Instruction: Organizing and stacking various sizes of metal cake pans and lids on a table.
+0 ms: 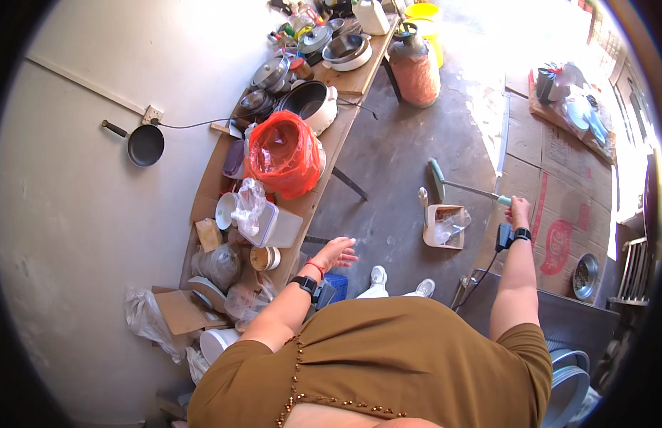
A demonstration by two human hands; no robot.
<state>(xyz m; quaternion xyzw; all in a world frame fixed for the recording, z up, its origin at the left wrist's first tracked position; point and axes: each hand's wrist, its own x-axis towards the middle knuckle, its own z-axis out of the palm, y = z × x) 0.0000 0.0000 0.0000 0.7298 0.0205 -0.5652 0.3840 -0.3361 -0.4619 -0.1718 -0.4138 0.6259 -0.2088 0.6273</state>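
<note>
2 bare forearms reach forward; left grip loosely spread, right grip curled closed.

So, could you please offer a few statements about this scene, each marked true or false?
1. The right hand grips a long-handled tool with a green head. True.
2. The left hand is holding a pot. False: the left hand is empty.
3. Translucent plastic lies in the pale dustpan on the floor. True.
4. The black frying pan stands on the table. False: the frying pan hangs on the wall.
5. A dark band circles the right wrist. True.
</note>
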